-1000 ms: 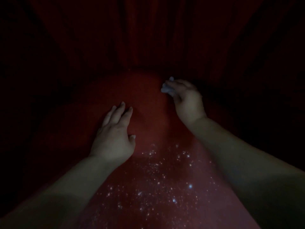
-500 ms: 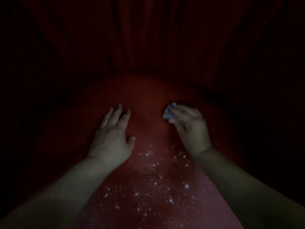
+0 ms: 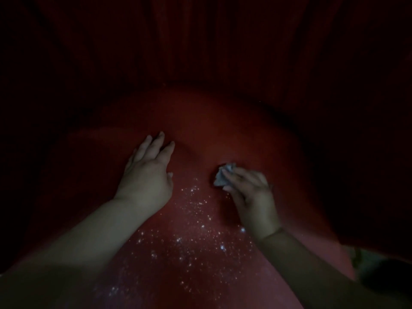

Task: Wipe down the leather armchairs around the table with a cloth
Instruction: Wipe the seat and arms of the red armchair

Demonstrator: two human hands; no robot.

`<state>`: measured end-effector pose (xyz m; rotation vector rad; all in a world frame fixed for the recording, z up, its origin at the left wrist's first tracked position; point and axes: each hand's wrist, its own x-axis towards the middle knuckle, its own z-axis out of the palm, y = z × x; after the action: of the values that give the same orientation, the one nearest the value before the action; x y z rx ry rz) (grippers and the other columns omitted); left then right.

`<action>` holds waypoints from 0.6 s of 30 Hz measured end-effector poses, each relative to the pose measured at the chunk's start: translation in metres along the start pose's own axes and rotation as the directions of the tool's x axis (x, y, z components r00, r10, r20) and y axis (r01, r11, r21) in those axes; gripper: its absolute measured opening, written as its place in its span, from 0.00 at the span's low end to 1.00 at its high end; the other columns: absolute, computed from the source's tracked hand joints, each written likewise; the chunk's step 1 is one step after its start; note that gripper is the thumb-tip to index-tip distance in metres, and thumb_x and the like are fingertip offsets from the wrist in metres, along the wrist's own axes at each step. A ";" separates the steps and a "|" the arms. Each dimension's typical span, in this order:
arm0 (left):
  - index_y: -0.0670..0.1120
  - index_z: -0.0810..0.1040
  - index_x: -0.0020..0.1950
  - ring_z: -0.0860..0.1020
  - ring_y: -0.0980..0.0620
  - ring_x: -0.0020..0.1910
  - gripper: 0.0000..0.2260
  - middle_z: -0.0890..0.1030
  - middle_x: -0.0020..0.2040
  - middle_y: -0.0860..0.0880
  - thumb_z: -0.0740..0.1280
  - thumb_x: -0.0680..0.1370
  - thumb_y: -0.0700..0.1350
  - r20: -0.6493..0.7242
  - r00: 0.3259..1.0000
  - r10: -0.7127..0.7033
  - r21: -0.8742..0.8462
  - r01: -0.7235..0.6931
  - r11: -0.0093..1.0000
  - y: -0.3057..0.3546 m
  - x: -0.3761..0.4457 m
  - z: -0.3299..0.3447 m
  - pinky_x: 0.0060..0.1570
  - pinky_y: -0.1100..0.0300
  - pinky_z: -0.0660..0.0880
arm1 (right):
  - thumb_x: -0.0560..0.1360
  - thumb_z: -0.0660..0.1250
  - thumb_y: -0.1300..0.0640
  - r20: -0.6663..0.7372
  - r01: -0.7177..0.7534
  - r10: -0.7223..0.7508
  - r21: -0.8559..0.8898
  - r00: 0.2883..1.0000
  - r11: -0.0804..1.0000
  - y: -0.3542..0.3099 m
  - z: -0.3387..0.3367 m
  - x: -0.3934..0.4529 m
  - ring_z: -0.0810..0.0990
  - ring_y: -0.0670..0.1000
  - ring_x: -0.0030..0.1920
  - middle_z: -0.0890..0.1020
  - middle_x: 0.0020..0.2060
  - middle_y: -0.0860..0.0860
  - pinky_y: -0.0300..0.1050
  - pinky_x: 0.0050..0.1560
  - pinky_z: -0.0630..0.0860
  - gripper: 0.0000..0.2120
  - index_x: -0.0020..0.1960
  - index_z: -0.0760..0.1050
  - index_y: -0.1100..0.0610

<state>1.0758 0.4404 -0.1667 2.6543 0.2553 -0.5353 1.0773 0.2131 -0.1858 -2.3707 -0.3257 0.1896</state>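
The scene is very dark. A red armchair seat (image 3: 223,130) fills the middle of the view, with its dark ribbed backrest (image 3: 200,52) rising behind. White specks (image 3: 196,221) are scattered over the seat's near part. My left hand (image 3: 147,175) lies flat on the seat at centre left, fingers straight and pointing away. My right hand (image 3: 249,192) holds a small crumpled pale cloth (image 3: 223,177) against the seat, just right of the specks.
Dark curved armrests or sides of the chair close in at the left (image 3: 33,152) and right (image 3: 356,152). Beyond them nothing can be made out in the darkness.
My right hand has dragged the cloth from the back of the seat toward me, down to the edge of the specks. My left hand has stayed in place.
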 end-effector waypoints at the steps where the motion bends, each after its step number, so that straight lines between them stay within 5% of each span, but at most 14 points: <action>1: 0.54 0.53 0.79 0.39 0.55 0.77 0.30 0.43 0.80 0.56 0.61 0.80 0.46 0.004 1.000 0.020 0.009 -0.020 1.000 -0.001 -0.004 0.000 0.75 0.55 0.40 | 0.72 0.70 0.61 0.006 0.008 -0.008 0.005 1.000 1.000 0.001 -0.005 0.002 0.74 0.49 0.57 0.80 0.57 0.50 0.30 0.61 0.64 0.16 0.60 0.79 0.57; 5: 0.55 0.55 0.79 0.38 0.58 0.77 0.28 0.43 0.79 0.58 0.60 0.81 0.45 0.008 0.999 0.053 0.021 -0.053 0.998 -0.011 -0.018 0.001 0.71 0.59 0.36 | 0.75 0.68 0.60 -0.119 -0.092 0.084 -0.061 0.989 0.994 0.017 -0.018 0.043 0.72 0.51 0.62 0.78 0.61 0.52 0.27 0.63 0.59 0.16 0.63 0.77 0.57; 9: 0.56 0.56 0.78 0.41 0.57 0.77 0.27 0.45 0.79 0.59 0.61 0.81 0.45 -0.006 1.000 0.011 0.004 -0.011 1.000 -0.021 -0.029 -0.003 0.73 0.56 0.41 | 0.74 0.69 0.60 -0.077 -0.061 0.054 -0.101 0.996 0.993 0.007 0.004 0.016 0.70 0.50 0.60 0.76 0.63 0.51 0.38 0.65 0.64 0.19 0.65 0.75 0.54; 13: 0.55 0.57 0.78 0.42 0.56 0.78 0.27 0.47 0.79 0.57 0.61 0.80 0.45 -0.023 0.999 -0.026 -0.021 0.026 0.999 -0.025 -0.052 -0.008 0.76 0.54 0.45 | 0.71 0.72 0.66 -0.011 0.039 -0.040 -0.033 0.999 0.999 -0.008 0.011 -0.024 0.73 0.51 0.56 0.79 0.58 0.55 0.24 0.61 0.59 0.19 0.61 0.78 0.58; 18: 0.55 0.58 0.78 0.44 0.56 0.78 0.27 0.49 0.80 0.56 0.62 0.80 0.44 -0.051 0.998 -0.037 -0.052 0.035 0.998 -0.038 -0.076 -0.005 0.77 0.53 0.48 | 0.76 0.66 0.61 -0.173 -0.063 0.061 -0.006 0.983 0.998 -0.002 0.005 0.028 0.71 0.53 0.60 0.76 0.62 0.52 0.29 0.61 0.60 0.17 0.65 0.75 0.56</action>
<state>0.9988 0.4694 -0.1458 2.6210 0.3288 -0.4647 1.1021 0.2260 -0.1893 -2.3901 -0.1712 0.0104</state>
